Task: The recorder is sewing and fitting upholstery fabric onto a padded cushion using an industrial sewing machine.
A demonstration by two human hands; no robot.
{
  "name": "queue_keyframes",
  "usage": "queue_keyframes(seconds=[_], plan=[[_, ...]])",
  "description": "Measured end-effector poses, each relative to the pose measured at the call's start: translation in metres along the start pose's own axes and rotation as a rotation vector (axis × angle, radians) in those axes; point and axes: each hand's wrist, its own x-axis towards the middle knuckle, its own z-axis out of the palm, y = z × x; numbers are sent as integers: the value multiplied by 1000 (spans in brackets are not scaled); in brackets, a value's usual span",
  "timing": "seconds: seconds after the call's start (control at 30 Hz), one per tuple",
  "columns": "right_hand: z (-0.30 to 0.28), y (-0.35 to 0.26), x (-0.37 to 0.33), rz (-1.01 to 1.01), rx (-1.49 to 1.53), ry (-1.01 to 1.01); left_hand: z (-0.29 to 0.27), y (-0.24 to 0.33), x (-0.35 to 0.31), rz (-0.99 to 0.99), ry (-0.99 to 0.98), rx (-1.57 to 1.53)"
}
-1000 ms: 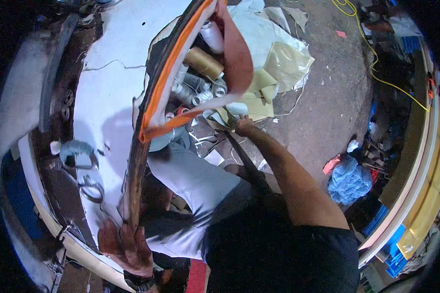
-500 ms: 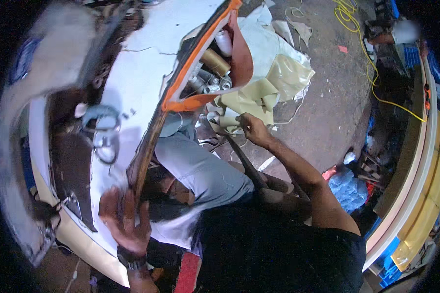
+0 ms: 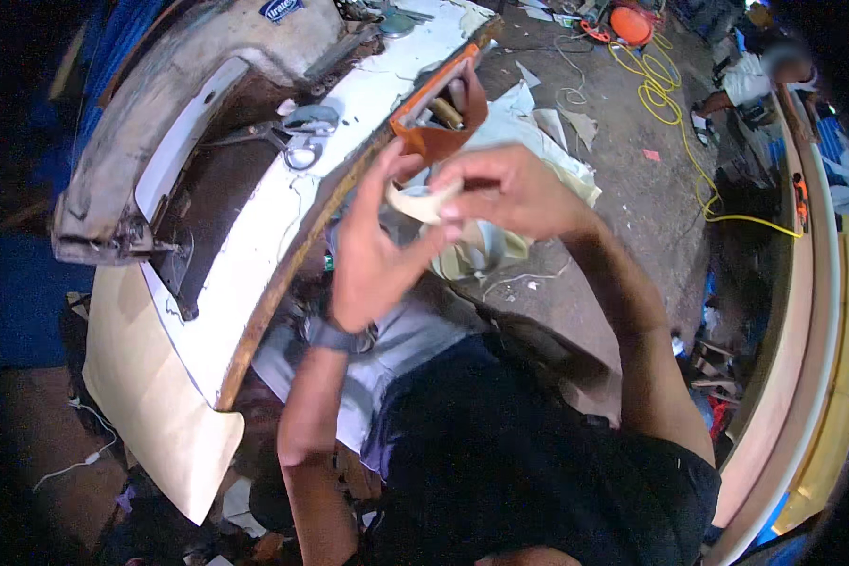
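left hand (image 3: 375,257) off the table (image 3: 241,307), now beside right hand (image 3: 516,192), which pinches a cream strip (image 3: 423,205). left curved; grip too blurred to tell. both at strip now.

A cream strip (image 3: 415,205) curved between the left hand (image 3: 377,259) and right hand (image 3: 514,189); its middle dipped. Its outline was blurred.

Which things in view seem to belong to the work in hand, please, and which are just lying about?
Likely in the work:
cream strip between left hand and right hand
sewing machine
scissors on white tabletop
gold thread spool in orange pouch

Apparently just lying about the floor:
yellow cord
pink scrap
orange disc
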Motion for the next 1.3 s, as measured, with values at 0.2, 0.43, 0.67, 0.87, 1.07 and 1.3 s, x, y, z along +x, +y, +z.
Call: queue_keyframes(seconds=[0.2, 0.43, 0.67, 0.87, 1.07, 1.3], plan=[[39, -38, 9, -271, 100, 281, -37, 59, -11, -2, 262, -142], [114, 78, 15, -160, -446, 142, -196, 155, -103, 169, 908, -69], [123, 108, 46, -453, -546, -18, -423, 206, -282, 186, 1132, 369], [135, 102, 60, -300, -144, -132, -402, 154, -370, 233, 1096, -226], [147, 112, 77, -118, -77, -73, -359, 151, -392, 345, 1300, -357], [141, 141, 79, 83, -377, -497, -352, 124, -439, 219, 728, -616]])
